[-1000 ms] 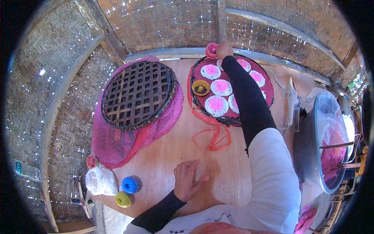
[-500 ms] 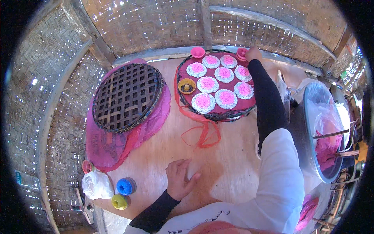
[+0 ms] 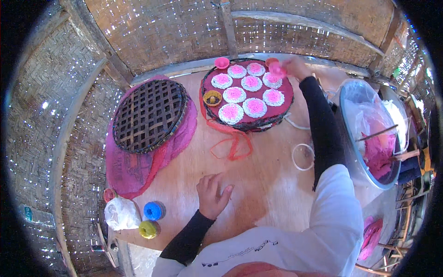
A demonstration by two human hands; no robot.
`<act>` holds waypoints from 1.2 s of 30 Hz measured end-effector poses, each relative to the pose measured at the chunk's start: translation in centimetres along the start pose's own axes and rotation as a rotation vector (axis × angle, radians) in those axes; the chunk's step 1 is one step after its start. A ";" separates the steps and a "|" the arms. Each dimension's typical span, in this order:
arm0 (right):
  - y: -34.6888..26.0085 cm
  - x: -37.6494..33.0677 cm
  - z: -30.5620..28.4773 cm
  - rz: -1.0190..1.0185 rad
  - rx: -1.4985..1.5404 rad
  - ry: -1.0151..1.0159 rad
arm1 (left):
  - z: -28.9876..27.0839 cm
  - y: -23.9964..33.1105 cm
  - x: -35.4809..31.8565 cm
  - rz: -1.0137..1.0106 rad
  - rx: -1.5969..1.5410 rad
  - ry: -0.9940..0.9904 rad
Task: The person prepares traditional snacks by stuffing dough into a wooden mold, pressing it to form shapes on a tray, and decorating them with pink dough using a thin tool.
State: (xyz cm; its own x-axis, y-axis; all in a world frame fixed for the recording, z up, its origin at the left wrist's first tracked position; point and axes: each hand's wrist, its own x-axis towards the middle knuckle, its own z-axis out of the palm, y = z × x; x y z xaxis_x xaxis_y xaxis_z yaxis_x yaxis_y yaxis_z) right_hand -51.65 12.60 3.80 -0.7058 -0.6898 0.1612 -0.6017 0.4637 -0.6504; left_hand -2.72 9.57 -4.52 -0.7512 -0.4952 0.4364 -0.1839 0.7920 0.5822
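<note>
Head view: the right hand [image 3: 295,67] reaches far across the wooden worktop [image 3: 258,180] to the back rim of a round woven tray [image 3: 286,108] lined in dark pink. Its grip is pinched on a small pink cup [image 3: 277,69], held just above the tray's far right edge. On the tray lie 8 white-rimmed pink cakes [image 3: 255,106] in rows, with a small yellow-brown bowl [image 3: 212,98] at the tray's left side. A second pink cup [image 3: 222,62] sits just beyond the tray's back rim. The left hand [image 3: 213,196] rests flat on the worktop near the person, fingers spread, holding nothing. To the left, an upturned lattice basket [image 3: 148,115] sits on pink netting [image 3: 134,171]. A red string [image 3: 233,145] trails from the tray toward the middle of the worktop, and a clear ring [image 3: 303,157] lies beside the right sleeve. A blue spool [image 3: 152,211], a yellow spool [image 3: 147,229] and a white bag [image 3: 121,213] sit at the near left corner.
</note>
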 end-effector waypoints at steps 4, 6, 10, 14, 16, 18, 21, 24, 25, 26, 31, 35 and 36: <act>1.7 -5.5 1.5 -0.315 -0.470 -0.197 | -0.1 0.4 0.3 0.061 -0.037 0.014; 4.2 -6.1 3.1 -0.389 -0.668 -0.232 | 0.0 0.6 0.5 0.060 -0.046 0.005; 1.7 -8.4 2.8 -0.358 -0.594 -0.059 | 0.1 0.4 0.6 0.118 -0.026 0.046; -13.1 -11.4 5.8 -0.454 -0.172 0.207 | -0.2 -0.3 0.0 0.089 -0.038 0.060; -17.3 -10.7 11.1 -0.606 0.105 -0.018 | 0.8 -0.5 0.0 0.091 -0.069 0.065; -23.9 -11.6 15.7 -0.582 -0.113 -0.277 | 0.8 -0.9 -0.6 0.061 -0.090 0.080; -24.7 -8.5 23.8 -0.314 -0.128 -0.093 | 0.6 -0.3 0.2 0.061 -0.077 -0.008; -26.0 -7.0 27.3 -0.072 -0.267 0.043 | 0.7 -0.7 0.0 0.090 0.115 -0.072; -25.5 -6.1 28.2 0.033 -0.348 0.064 | 1.2 -0.5 0.0 0.024 0.020 -0.026; -25.6 -5.8 28.6 0.069 -0.376 0.061 | 1.3 -0.5 -0.2 -0.050 -0.070 0.030; -28.6 -4.2 26.5 -0.335 -0.505 -0.013 | -0.1 -0.8 0.4 0.028 0.151 -0.053; -30.7 -3.8 21.4 -0.655 -0.594 0.170 | -4.6 -0.1 1.7 0.014 0.119 0.117; -31.8 -5.8 19.3 -0.774 -0.415 0.254 | -7.6 -0.6 2.0 0.007 0.259 0.051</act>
State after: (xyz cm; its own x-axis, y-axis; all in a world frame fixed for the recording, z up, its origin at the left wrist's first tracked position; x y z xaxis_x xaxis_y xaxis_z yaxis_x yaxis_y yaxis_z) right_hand -21.20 -8.83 9.19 -0.0810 -0.7710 0.6317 -0.9927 0.1190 0.0181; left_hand 0.71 5.37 1.16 -0.7211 -0.5017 0.4778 -0.3400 0.8572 0.3868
